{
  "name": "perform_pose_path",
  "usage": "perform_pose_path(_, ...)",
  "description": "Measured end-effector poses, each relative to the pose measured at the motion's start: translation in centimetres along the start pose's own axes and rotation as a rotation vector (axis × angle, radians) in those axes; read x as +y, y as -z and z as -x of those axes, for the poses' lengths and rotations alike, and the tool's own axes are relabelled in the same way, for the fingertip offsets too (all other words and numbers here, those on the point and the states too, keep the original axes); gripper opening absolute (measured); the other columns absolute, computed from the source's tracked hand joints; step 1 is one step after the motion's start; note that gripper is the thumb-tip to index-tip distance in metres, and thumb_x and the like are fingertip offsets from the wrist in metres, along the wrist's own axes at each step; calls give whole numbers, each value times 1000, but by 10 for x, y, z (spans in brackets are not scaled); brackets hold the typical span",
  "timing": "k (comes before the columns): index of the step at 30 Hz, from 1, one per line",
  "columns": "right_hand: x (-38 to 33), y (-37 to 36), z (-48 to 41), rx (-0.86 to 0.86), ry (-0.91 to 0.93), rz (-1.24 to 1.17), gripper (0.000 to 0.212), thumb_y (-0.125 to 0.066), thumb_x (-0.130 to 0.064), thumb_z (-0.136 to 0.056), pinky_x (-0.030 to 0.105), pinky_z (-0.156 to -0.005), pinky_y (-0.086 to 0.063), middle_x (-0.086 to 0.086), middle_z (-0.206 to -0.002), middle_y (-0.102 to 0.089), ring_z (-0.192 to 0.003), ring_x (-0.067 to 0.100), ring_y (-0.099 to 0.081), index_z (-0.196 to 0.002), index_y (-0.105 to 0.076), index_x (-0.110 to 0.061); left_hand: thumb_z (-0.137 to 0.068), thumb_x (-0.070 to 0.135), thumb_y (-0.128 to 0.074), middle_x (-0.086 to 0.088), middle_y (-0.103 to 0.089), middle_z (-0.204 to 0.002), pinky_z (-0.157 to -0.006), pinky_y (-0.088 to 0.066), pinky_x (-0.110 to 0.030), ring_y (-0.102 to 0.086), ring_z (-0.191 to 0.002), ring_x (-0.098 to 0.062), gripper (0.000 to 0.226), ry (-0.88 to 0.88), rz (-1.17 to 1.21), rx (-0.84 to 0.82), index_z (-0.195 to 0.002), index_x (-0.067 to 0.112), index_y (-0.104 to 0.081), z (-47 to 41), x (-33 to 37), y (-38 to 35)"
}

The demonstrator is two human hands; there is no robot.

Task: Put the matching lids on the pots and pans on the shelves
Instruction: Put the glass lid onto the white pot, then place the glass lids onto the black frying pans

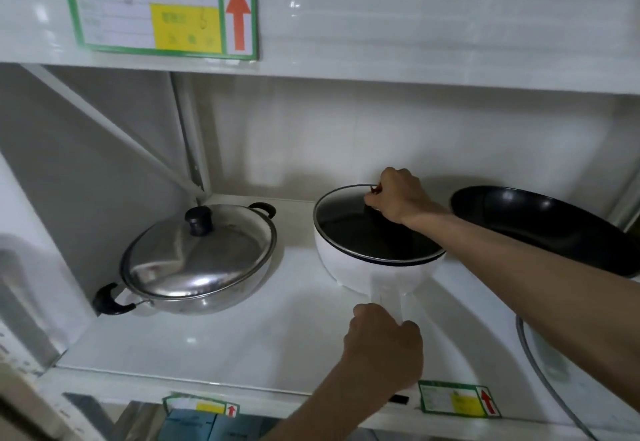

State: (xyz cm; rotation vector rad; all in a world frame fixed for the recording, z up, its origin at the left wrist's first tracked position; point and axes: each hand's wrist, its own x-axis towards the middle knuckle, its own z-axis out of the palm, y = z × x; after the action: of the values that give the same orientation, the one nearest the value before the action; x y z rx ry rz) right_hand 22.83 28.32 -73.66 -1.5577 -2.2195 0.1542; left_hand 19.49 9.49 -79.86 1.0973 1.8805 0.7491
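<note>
White shelf [214, 336], right hand [398, 198] gripping glass lid [363, 232], left hand [384, 350] clasping pan handle [386, 297]

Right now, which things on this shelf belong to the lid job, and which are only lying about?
Belong to the job:
- white pan, handle in left hand
- glass lid, held by right hand
- steel pot, steel lid already on
- black pan, no lid

Only lying about:
- green shelf labels
- blue boxes below
</note>
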Motion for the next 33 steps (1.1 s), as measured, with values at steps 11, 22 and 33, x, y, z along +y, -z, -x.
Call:
perform_pose_path(11,0,-2,1,-47,-3,37,34,-57,-34,-92,33,-68,-37,21,-110,-59,-89,37,-56,-100,-56,-1,-88,36,-52,-3,-53,-109,-81,-48,-29,-59,-104,-23,47,13,10,-35,-125,7,-44,2,-1,4)
perform_pose_path(22,81,124,87,-23,-109,233,21,-50,-30,-89,33,-70,-47,10,-94,-56,-85,31,-57,-88,-59,-10,-75,69,-55,-4,-34,-135,-105,-41,-37,-40,-123,-22,86,-298,-602,291,-136,18,-23,24,16,3)
perform_pose_path(33,264,130,196,-313,-686,455,59,-46,-54,-94,31,-74,-40,17,-119,-59,-99,29,-56,-119,-56,-2,-90,57,-45,-8,-58,-132,-92,-42,-26,-56,-109,-22,65,-139,246,-464,-135,11,-50,33,114,-145)
